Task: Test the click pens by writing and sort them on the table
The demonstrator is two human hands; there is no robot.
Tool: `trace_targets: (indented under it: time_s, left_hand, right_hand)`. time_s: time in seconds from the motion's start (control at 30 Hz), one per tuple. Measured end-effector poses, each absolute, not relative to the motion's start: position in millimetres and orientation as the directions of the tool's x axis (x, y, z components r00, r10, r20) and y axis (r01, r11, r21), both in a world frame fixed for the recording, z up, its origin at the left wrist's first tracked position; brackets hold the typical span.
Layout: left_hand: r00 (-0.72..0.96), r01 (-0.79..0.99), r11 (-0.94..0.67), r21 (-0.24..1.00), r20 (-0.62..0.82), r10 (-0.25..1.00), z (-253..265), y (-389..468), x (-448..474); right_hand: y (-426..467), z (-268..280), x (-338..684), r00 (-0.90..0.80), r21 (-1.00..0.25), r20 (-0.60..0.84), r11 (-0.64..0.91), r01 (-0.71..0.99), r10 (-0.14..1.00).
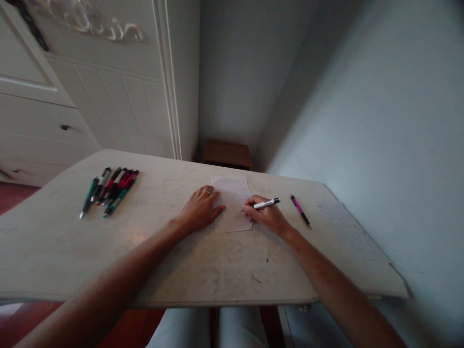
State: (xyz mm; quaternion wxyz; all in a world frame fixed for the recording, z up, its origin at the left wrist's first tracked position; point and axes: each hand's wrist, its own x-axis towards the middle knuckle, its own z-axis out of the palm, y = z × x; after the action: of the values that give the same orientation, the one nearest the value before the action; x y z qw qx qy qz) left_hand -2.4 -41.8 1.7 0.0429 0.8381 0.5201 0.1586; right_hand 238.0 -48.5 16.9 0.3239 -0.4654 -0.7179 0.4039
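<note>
A white pen [264, 203] with a black end is pinched in my right hand [267, 216], its tip down at the right side of a sheet of paper [232, 205]. Faint marks show on the sheet, too small to read. My left hand [200, 209], with a ring on one finger, lies flat with fingers stretched over the sheet's left edge. Just right of my right hand, a purple and black pen [300, 211] rests on the table.
Several pens [115, 189] in green, red, black and white lie in a bunch on the left of the white table [152, 270]. A written sheet [351, 229] lies by the wall at right. Beyond the table stand a white cabinet [130, 96] and a brown wooden piece [227, 152].
</note>
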Motion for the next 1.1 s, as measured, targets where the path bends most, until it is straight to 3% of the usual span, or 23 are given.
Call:
trace_targets:
  time_s: [0.2, 0.53, 0.83, 1.0, 1.1]
  left_hand:
    - [0.419, 0.856, -0.462, 0.232, 0.212, 0.883, 4.9, -43.2, -1.9]
    - [0.422, 0.851, -0.473, 0.228, 0.238, 0.875, -0.7, -40.8, -3.4]
    - [0.425, 0.858, -0.472, 0.202, 0.237, 0.874, -0.9, -40.3, -4.4]
    - [0.431, 0.851, -0.481, 0.211, 0.241, 0.869, -3.1, -38.9, -5.8]
    - [0.434, 0.847, -0.483, 0.222, 0.238, 0.869, -3.1, -39.1, -5.9]
  right_hand:
    - [-51.7, 20.6, 235.6, -0.391, -0.772, 0.14, 0.348, 0.533, 0.91]
    - [-53.1, 24.8, 233.4, -0.371, -0.699, 0.214, 0.407, 0.588, 0.904]
    - [-44.9, 21.2, 243.2, -0.337, -0.559, 0.307, 0.455, 0.693, 0.89]
    - [-42.2, 25.4, 248.4, -0.226, -0.565, 0.364, 0.407, 0.718, 0.904]
    - [-45.0, 26.8, 245.2, -0.254, -0.644, 0.339, 0.421, 0.639, 0.906]
